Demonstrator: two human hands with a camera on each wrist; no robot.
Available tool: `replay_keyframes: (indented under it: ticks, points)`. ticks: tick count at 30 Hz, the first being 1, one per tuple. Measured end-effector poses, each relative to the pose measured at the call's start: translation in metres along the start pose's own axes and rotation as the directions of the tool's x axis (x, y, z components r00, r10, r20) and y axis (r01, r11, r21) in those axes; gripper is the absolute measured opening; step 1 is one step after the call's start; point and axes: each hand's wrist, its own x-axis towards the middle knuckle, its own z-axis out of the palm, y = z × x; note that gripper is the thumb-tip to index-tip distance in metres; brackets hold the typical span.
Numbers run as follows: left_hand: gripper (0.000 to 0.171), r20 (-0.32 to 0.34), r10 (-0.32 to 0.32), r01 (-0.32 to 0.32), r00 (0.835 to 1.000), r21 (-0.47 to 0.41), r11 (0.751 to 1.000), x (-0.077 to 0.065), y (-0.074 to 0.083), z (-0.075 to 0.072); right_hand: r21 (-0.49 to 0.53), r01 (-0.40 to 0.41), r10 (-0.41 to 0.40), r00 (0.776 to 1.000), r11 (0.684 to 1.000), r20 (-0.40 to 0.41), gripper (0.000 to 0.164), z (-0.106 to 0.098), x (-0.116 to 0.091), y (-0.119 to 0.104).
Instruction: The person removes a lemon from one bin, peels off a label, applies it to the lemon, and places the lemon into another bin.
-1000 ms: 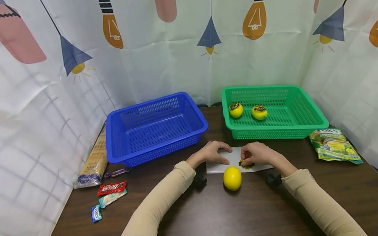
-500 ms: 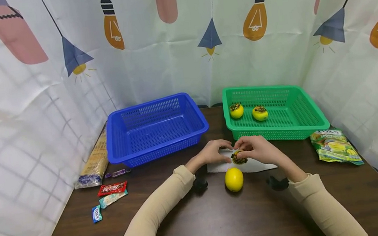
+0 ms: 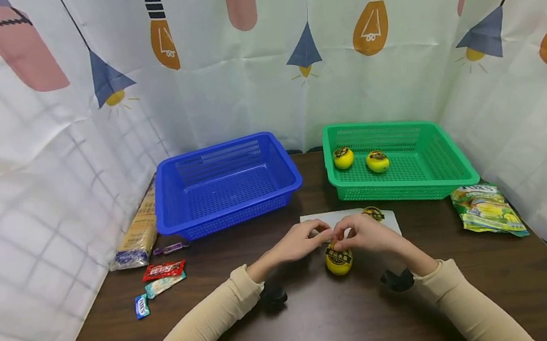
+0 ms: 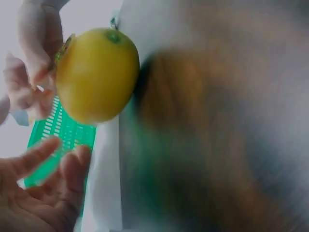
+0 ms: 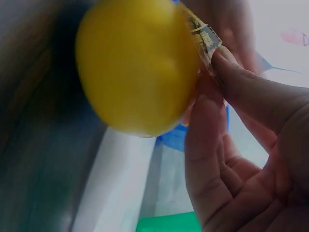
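Note:
A smooth yellow fruit (image 3: 339,267) stands on the dark table between the hands; a green stem spot shows on the fruit (image 4: 96,77) in the left wrist view. My right hand (image 3: 369,231) pinches a black and gold sticker (image 5: 206,41) between thumb and forefinger, right at the fruit's upper side. Beside it, my left hand (image 3: 295,242) has its fingers bent loosely with nothing between them, apart from the fruit in the left wrist view. Behind the fruit lies a white sheet (image 3: 317,219), bearing another such sticker (image 3: 374,213).
A blue basket (image 3: 232,207) stands back left. The green basket (image 3: 399,192) back right holds two stickered yellow fruits (image 3: 378,162). Small candy wrappers (image 3: 164,270) and a long beige packet (image 3: 135,233) lie left; a green snack bag (image 3: 488,211) lies right.
My right hand has lifted a sticker off the sheet and brought it nearer, onto the fruit's top. The left hand has shifted slightly left and nearer.

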Motion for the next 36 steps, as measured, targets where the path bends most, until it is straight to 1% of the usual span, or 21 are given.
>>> replay_keyframes:
  ticks: [2, 4, 6, 8, 11, 13, 15, 17, 20, 23, 25, 28, 30, 32, 34, 35, 36]
  points:
    - [0.038, 0.072, -0.068, 0.074, 0.995, -0.086, 0.994, -0.005, 0.001, 0.004, -0.047, -0.003, 0.003, 1.0, 0.999, -0.011, 0.008, 0.001, 0.0, 0.0]
    - [0.039, 0.141, -0.101, 0.125, 0.985, -0.173, 0.977, -0.008, 0.0, 0.008, -0.084, 0.001, -0.003, 1.0, 0.996, -0.014, 0.008, 0.002, 0.0, 0.0]
    - [0.038, 0.201, -0.112, 0.16, 0.973, -0.236, 0.959, -0.01, -0.002, 0.01, -0.107, 0.013, -0.013, 1.0, 0.994, -0.007, 0.009, 0.003, 0.001, 0.0]
    - [0.039, 0.254, -0.107, 0.18, 0.961, -0.287, 0.941, -0.011, -0.005, 0.013, -0.115, 0.018, -0.019, 1.0, 0.993, -0.004, 0.012, 0.004, 0.001, 0.001]
    - [0.04, 0.309, -0.097, 0.21, 0.946, -0.355, 0.911, -0.012, -0.009, 0.014, -0.107, -0.002, 0.001, 1.0, 0.994, -0.008, 0.018, 0.006, 0.0, 0.003]
    - [0.041, 0.327, -0.086, 0.217, 0.941, -0.389, 0.895, -0.013, -0.011, 0.015, -0.111, -0.018, 0.015, 1.0, 0.994, -0.024, 0.022, 0.008, -0.001, 0.007]
    - [0.041, 0.333, -0.076, 0.22, 0.94, -0.418, 0.882, -0.013, -0.013, 0.016, -0.103, -0.033, 0.029, 0.999, 0.994, -0.036, 0.025, 0.01, -0.002, 0.011]
    - [0.041, 0.34, -0.066, 0.221, 0.938, -0.44, 0.87, -0.013, -0.015, 0.017, -0.087, -0.048, 0.045, 0.998, 0.995, -0.032, 0.028, 0.012, -0.003, 0.016]
    - [0.043, 0.351, -0.051, 0.223, 0.935, -0.47, 0.854, -0.014, -0.018, 0.017, -0.001, -0.103, 0.103, 0.995, 0.995, 0.019, 0.035, 0.014, -0.005, 0.019]
    - [0.047, 0.368, -0.031, 0.225, 0.929, -0.498, 0.837, -0.014, -0.021, 0.015, 0.087, -0.176, 0.169, 0.982, 0.981, 0.086, 0.042, 0.014, -0.005, 0.021]
    - [0.049, 0.375, -0.024, 0.229, 0.927, -0.514, 0.827, -0.014, -0.022, 0.015, 0.129, -0.205, 0.19, 0.974, 0.97, 0.12, 0.046, 0.013, -0.004, 0.023]
    - [0.054, 0.381, -0.025, 0.245, 0.924, -0.541, 0.805, -0.013, -0.022, 0.014, 0.193, -0.229, 0.2, 0.967, 0.954, 0.157, 0.045, 0.012, -0.002, 0.029]
    - [0.056, 0.378, -0.029, 0.254, 0.925, -0.559, 0.789, -0.014, -0.022, 0.015, 0.236, -0.228, 0.19, 0.966, 0.944, 0.173, 0.043, 0.011, -0.001, 0.034]
    - [0.059, 0.379, -0.031, 0.26, 0.925, -0.57, 0.779, -0.014, -0.021, 0.016, 0.275, -0.222, 0.175, 0.967, 0.935, 0.186, 0.041, 0.01, -0.001, 0.037]
    - [0.06, 0.381, -0.029, 0.261, 0.924, -0.574, 0.776, -0.015, -0.021, 0.016, 0.307, -0.216, 0.157, 0.966, 0.927, 0.204, 0.041, 0.008, -0.001, 0.04]
    - [0.06, 0.386, -0.029, 0.263, 0.922, -0.57, 0.778, -0.015, -0.021, 0.016, 0.314, -0.212, 0.149, 0.966, 0.926, 0.213, 0.041, 0.007, -0.001, 0.041]
    - [0.061, 0.393, -0.031, 0.265, 0.919, -0.559, 0.786, -0.015, -0.021, 0.016, 0.319, -0.214, 0.146, 0.964, 0.923, 0.224, 0.04, 0.006, -0.001, 0.041]
